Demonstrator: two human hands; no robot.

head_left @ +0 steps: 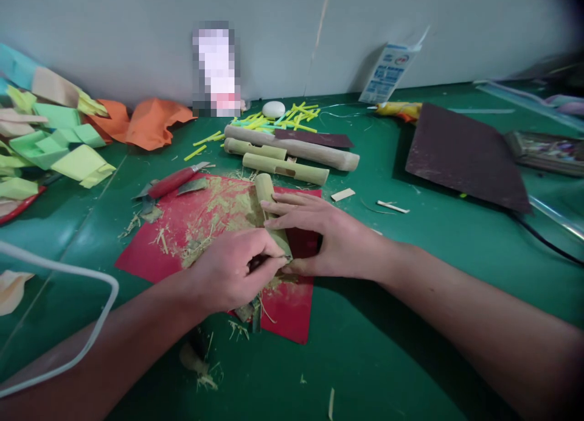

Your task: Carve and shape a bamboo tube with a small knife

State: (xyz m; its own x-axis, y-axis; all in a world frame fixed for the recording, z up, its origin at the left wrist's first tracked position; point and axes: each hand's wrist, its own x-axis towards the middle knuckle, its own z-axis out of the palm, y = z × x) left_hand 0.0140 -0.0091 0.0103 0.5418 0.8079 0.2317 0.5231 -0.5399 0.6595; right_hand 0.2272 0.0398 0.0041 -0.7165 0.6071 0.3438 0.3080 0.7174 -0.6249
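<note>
A short bamboo tube (264,188) lies on a red sheet (292,320) strewn with sawdust and shavings. My right hand (322,232) is closed around the tube from the right, its fingers across the top and its thumb by the near end. At that near end my left hand (235,266) is pinched shut; a small dark edge shows at the fingertips, too little to name. Left of the tube rests a red-handled knife (173,182) on dark scraps. Behind it lie two notched bamboo tubes (286,168) and a longer greyish one (296,145).
Folded coloured papers (55,135) and orange paper (157,124) are at left. A white cable (107,287) crosses near my left forearm. Yellow-green strips (296,117) lie at the back. A carton (387,73) leans on the wall; a dark sandpaper-like sheet (465,156) lies right.
</note>
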